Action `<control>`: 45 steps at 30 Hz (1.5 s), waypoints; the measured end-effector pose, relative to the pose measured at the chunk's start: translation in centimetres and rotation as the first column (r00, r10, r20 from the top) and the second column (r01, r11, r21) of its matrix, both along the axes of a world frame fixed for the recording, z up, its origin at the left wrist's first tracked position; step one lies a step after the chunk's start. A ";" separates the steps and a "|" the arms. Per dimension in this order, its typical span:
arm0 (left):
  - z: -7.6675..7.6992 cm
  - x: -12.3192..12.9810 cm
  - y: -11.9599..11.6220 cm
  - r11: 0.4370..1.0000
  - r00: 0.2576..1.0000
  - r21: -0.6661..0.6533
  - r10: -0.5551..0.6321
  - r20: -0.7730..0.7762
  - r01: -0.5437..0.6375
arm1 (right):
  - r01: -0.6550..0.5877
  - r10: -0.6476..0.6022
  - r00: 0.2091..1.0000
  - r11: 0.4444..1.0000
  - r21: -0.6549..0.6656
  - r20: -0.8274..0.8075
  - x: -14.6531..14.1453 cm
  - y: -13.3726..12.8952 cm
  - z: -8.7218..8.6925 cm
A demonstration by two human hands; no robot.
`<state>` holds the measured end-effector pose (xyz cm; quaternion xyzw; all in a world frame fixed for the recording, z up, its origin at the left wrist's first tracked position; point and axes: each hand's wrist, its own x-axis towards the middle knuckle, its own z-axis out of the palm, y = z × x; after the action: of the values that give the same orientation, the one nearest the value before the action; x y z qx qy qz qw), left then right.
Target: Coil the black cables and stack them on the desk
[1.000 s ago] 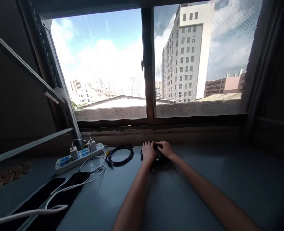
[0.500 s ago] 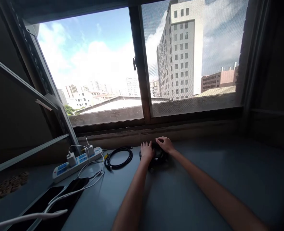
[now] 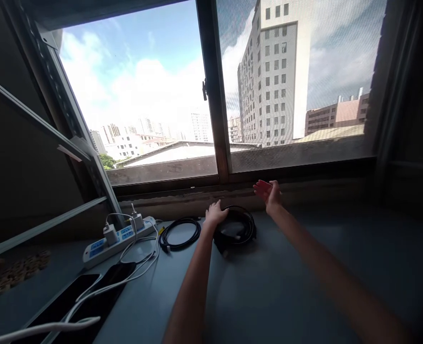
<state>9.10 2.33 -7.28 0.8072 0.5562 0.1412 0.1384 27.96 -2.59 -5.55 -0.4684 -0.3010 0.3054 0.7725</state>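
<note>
A thick coil of black cable [image 3: 249, 229] lies on the grey-blue tabletop, with dark connector ends at its near left side. At the coil's left rim, my left hand [image 3: 214, 214] grips the cable, thumb toward the loop and fingers along the outer side; the hand hides part of the loop. Raised beyond the coil to the right, my right hand [image 3: 270, 193] is empty, with fingers stretched out and palm turned left. A second, thinner coil of black cable [image 3: 178, 247] rests left of my left hand, apart from it.
A white power strip [image 3: 121, 237] with plugged-in chargers and white cables stands at the left. Nearer are two dark flat devices [image 3: 113, 282]. Small brown pieces [image 3: 23, 270] lie far left, beside a metal frame [image 3: 105, 179]. The window ledge [image 3: 182, 198] bounds the back.
My right hand has left the thick coil, rising to the right and opening. My left hand has shifted slightly to the coil's left rim. More of the coil shows. The view has tilted slightly.
</note>
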 end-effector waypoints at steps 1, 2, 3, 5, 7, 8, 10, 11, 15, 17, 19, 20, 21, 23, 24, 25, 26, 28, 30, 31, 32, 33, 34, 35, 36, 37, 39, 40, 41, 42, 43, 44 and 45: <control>0.4 -0.5 0.1 1.000 1.000 -0.007 -0.006 0.021 0.006 | -0.010 0.009 0.999 1.000 -0.014 -0.039 0.3 -0.1 0.1; 0.8 -1.0 0.1 1.000 0.999 -0.018 -0.023 0.040 0.024 | -0.021 0.018 0.998 0.999 -0.032 -0.067 0.5 -0.3 0.2; 1.1 -1.4 0.2 0.998 0.997 -0.030 -0.047 0.059 0.049 | -0.034 0.029 0.996 0.998 -0.053 -0.084 0.7 -0.4 0.3; 1.5 -2.3 0.5 0.993 0.991 -0.055 -0.097 0.093 0.102 | -0.064 0.056 0.995 0.993 -0.104 -0.083 0.9 -0.5 0.2; 1.6 -2.8 0.8 0.991 0.988 -0.075 -0.106 0.113 0.115 | -0.103 0.098 0.995 0.982 -0.161 -0.034 0.5 -0.5 0.2; 1.5 -2.9 0.8 0.991 0.989 -0.083 -0.094 0.114 0.104 | -0.124 0.128 0.992 0.974 -0.190 0.008 0.2 -0.6 0.3; 1.3 -2.7 0.7 0.994 0.993 -0.092 -0.052 0.106 0.062 | -0.166 0.203 0.971 0.955 -0.246 0.130 -0.6 -0.8 0.6; 1.1 -2.5 0.6 0.995 0.995 -0.090 -0.026 0.098 0.035 | -0.183 0.243 0.948 0.945 -0.273 0.207 -1.1 -0.9 0.8; 0.9 -1.4 -0.2 0.998 0.996 -0.029 0.053 0.066 -0.052 | -0.175 0.386 0.756 0.898 -0.404 0.528 -2.4 -1.9 1.9; 0.8 -0.9 -0.6 0.997 0.996 0.014 0.073 0.053 -0.074 | -0.141 0.462 0.628 0.859 -0.492 0.626 -2.6 -2.4 2.2; 0.8 -0.6 -0.8 0.995 0.995 0.050 0.089 0.037 -0.091 | -0.099 0.547 0.513 0.803 -0.587 0.661 -2.7 -2.7 2.1; 0.7 -0.4 -0.9 0.993 0.995 0.067 0.097 0.027 -0.099 | -0.075 0.588 0.465 0.771 -0.632 0.662 -2.7 -2.7 1.9; 0.7 -0.4 -1.0 0.991 0.994 0.082 0.104 0.017 -0.105 | -0.051 0.626 0.424 0.738 -0.673 0.654 -2.7 -2.7 1.6; 0.5 -0.2 -1.0 0.988 0.994 0.110 0.111 -0.003 -0.110 | -0.014 0.693 0.357 0.674 -0.739 0.626 -2.6 -2.4 0.9; 0.4 -0.2 -1.0 0.987 0.994 0.121 0.112 -0.012 -0.110 | -0.005 0.721 0.330 0.646 -0.763 0.609 -2.5 -2.3 0.5; 0.3 -0.2 -1.0 0.985 0.994 0.131 0.112 -0.021 -0.108 | -0.003 0.744 0.307 0.624 -0.781 0.593 -2.4 -2.1 0.1; 0.3 -0.1 -1.0 0.984 0.993 0.141 0.111 -0.028 -0.106 | -0.007 0.763 0.287 0.607 -0.795 0.580 -2.3 -1.9 -0.3; 0.1 0.0 -1.0 0.981 0.994 0.168 0.105 -0.039 -0.098 | -0.029 0.788 0.251 0.587 -0.809 0.562 -2.0 -1.6 -0.8; -0.2 0.1 -1.0 0.975 0.994 0.201 0.101 -0.048 -0.089 | -0.057 0.803 0.214 0.579 -0.813 0.556 -1.7 -1.5 -1.0; -0.4 0.2 -0.9 0.972 0.994 0.217 0.100 -0.052 -0.086 | -0.070 0.808 0.193 0.577 -0.814 0.556 -1.6 -1.5 -0.9; -0.7 0.3 -0.9 0.970 0.993 0.228 0.099 -0.056 -0.084 | -0.082 0.812 0.169 0.576 -0.813 0.558 -1.5 -1.5 -0.8; -1.1 0.3 -0.8 0.969 0.993 0.234 0.097 -0.061 -0.081 | -0.092 0.816 0.144 0.574 -0.813 0.560 -1.6 -1.6 -0.7; -1.5 0.4 -0.8 0.969 0.993 0.233 0.095 -0.066 -0.078 | -0.100 0.820 0.117 0.572 -0.814 0.561 -1.6 -1.6 -0.5; -1.9 0.4 -0.7 0.971 0.993 0.229 0.093 -0.070 -0.075 | -0.106 0.824 0.090 0.566 -0.817 0.559 -1.8 -1.7 -0.3; -2.3 0.4 -0.6 0.972 0.993 0.223 0.090 -0.074 -0.072 | -0.109 0.830 0.062 0.558 -0.823 0.554 -2.0 -1.8 -0.2; -2.6 0.4 -0.6 0.973 0.993 0.219 0.087 -0.078 -0.068 | -0.106 0.837 0.036 0.547 -0.830 0.547 -2.3 -1.9 -0.1; -3.0 0.4 -0.5 0.973 0.994 0.226 0.070 -0.087 -0.049 | -0.085 0.849 -0.009 0.526 -0.846 0.528 -2.8 -2.0 -0.1; -3.1 0.4 -0.5 0.971 0.994 0.237 0.051 -0.095 -0.028 | -0.071 0.853 -0.028 0.518 -0.852 0.521 -3.1 -2.0 -0.1; -3.0 0.5 -0.5 0.968 0.994 0.251 0.027 -0.103 0.000 | -0.056 0.855 -0.041 0.514 -0.856 0.516 -3.3 -2.0 -0.1; -3.0 0.6 -0.5 0.964 0.994 0.264 0.000 -0.113 0.030 | -0.043 0.857 -0.051 0.512 -0.858 0.513 -3.5 -2.0 -0.2; -2.9 0.7 -0.6 0.960 0.992 0.274 -0.025 -0.122 0.058 | -0.033 0.858 -0.058 0.508 -0.860 0.510 -3.6 -2.1 -0.2; -2.8 1.0 -0.7 0.956 0.990 0.281 -0.044 -0.131 0.080 | -0.026 0.862 -0.061 0.503 -0.864 0.503 -3.6 -2.1 -0.3; -2.8 1.2 -0.9 0.954 0.989 0.285 -0.057 -0.139 0.095 | -0.022 0.867 -0.061 0.494 -0.869 0.494 -3.6 -2.1 -0.4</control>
<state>10.29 1.47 -10.08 0.8470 0.5058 0.1634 -0.0128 24.34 -4.67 -5.91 -0.6190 -0.7343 0.2786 0.0001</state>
